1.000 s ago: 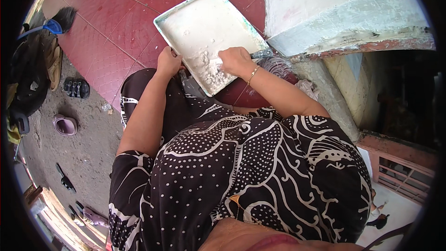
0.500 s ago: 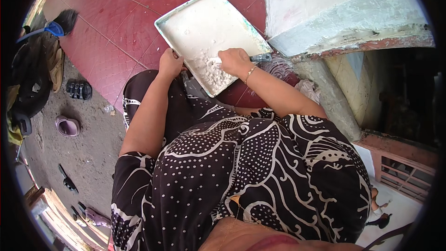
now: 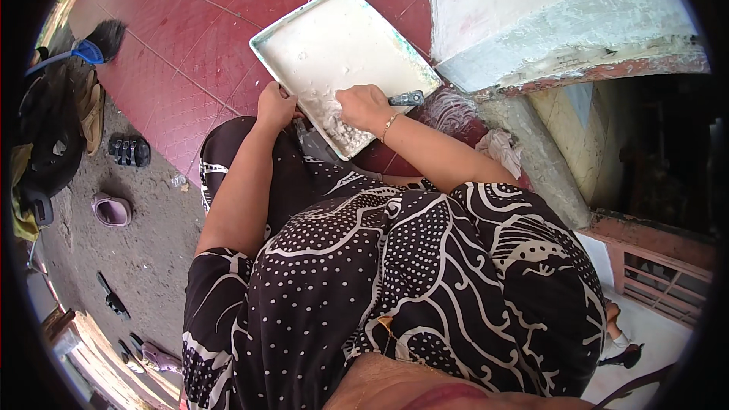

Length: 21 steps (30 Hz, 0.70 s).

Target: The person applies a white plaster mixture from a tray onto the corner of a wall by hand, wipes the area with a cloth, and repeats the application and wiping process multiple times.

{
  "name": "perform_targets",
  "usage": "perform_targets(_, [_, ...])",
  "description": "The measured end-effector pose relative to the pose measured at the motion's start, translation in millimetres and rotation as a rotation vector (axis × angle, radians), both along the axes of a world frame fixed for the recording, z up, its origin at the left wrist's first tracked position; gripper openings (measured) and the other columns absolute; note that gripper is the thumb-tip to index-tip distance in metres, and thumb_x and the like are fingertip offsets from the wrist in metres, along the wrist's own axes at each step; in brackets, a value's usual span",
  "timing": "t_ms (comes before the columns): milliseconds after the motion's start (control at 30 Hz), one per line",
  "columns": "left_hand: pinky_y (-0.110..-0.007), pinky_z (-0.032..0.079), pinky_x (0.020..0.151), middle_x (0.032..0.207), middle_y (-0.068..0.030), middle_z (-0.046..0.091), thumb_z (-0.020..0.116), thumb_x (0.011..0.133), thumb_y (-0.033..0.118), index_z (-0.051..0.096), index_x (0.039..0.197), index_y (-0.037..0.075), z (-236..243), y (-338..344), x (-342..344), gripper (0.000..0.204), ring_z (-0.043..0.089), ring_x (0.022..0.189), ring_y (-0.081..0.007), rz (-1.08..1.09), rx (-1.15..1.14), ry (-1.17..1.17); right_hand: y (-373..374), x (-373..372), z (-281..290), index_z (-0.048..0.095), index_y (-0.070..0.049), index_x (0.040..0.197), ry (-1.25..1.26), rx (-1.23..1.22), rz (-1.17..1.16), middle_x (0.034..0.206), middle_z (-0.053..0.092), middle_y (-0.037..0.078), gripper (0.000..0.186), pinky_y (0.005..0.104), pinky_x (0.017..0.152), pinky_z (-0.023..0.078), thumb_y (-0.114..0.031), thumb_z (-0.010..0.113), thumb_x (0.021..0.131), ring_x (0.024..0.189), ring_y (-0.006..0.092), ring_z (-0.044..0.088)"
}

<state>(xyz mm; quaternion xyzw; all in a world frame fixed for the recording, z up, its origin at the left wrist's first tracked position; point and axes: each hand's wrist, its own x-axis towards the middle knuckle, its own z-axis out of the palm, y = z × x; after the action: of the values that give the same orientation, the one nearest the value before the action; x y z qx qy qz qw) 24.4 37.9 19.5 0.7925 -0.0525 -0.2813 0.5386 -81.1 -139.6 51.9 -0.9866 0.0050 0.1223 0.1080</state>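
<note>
A shallow rectangular tray is placed in front of the seated person, above the red tiled floor, with one corner pointed toward the lap; what bears it underneath cannot be fully made out. Most of its inside is covered by a smooth, creamy white mass, which is broken into lumps toward the near corner. Greenish stains are seen along the rim.

Over the lumpy part, a tool with a grey handle is held by the right hand. The fingers are closed around it, and the end of the handle is left sticking out toward the right rim; the working end is hidden by the hand. A bracelet is worn on the right wrist. The left hand is placed at the tray's left edge with its fingers curled; whether the rim is gripped or only touched cannot be told.

To the right of the tray, the tiles are smeared with white, and a crumpled cloth is seen near a wall marked by peeling paint. Black-and-white patterned clothing is worn by the person. On the grey ground at the left, a black sandal and a lilac clog are seen, with a blue-headed broom farther up.
</note>
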Motion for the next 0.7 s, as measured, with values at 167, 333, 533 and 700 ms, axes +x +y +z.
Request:
perform_targets(167, [-0.034,0.059,0.052,0.085,-0.0149,0.057,0.062,0.082,-0.001,0.05,0.1,-0.011,-8.2,0.9,-0.6,0.024,0.067,0.066,-0.0261,0.008,-0.004,-0.047,-29.5,-15.0,22.8,0.068,-0.008,0.084,0.007,-0.082,0.125,0.083,0.068,0.015,0.02,0.0425,0.075,0.051,-0.024,0.067,0.073,0.085,0.0306,0.067])
perform_targets(333, [-0.034,0.059,0.052,0.084,-0.0145,0.056,0.062,0.082,-0.001,0.05,0.099,-0.011,-13.0,2.7,3.3,0.023,0.067,0.065,-0.0258,0.004,0.007,-0.017,-73.6,7.2,31.3,0.069,-0.009,0.086,0.018,-0.239,0.047,0.086,0.069,0.013,0.021,0.0413,0.078,0.051,-0.026,0.068,0.074,0.087,0.0297,0.067])
perform_targets(533, [-0.034,0.058,0.051,0.082,-0.0144,0.057,0.062,0.084,0.001,0.05,0.098,-0.01,-1.0,0.6,-1.2,0.022,0.067,0.066,-0.0251,0.002,0.027,-0.048,-78.4,-7.1,3.1,0.068,-0.009,0.093,0.195,-0.174,0.13,0.095,0.068,0.014,0.026,0.0421,0.083,0.049,-0.028,0.069,0.075,0.096,0.0298,0.065])
perform_targets(700, [-0.034,0.057,0.05,0.082,-0.0146,0.058,0.061,0.084,0.001,0.049,0.096,-0.009,10.6,-2.6,-6.2,0.02,0.067,0.064,-0.0247,-0.003,0.051,-0.079,-74.4,-4.4,-1.9,0.07,-0.008,0.091,0.22,-0.157,0.095,0.096,0.069,0.015,0.025,0.0415,0.083,0.05,-0.028,0.068,0.077,0.096,0.0303,0.066])
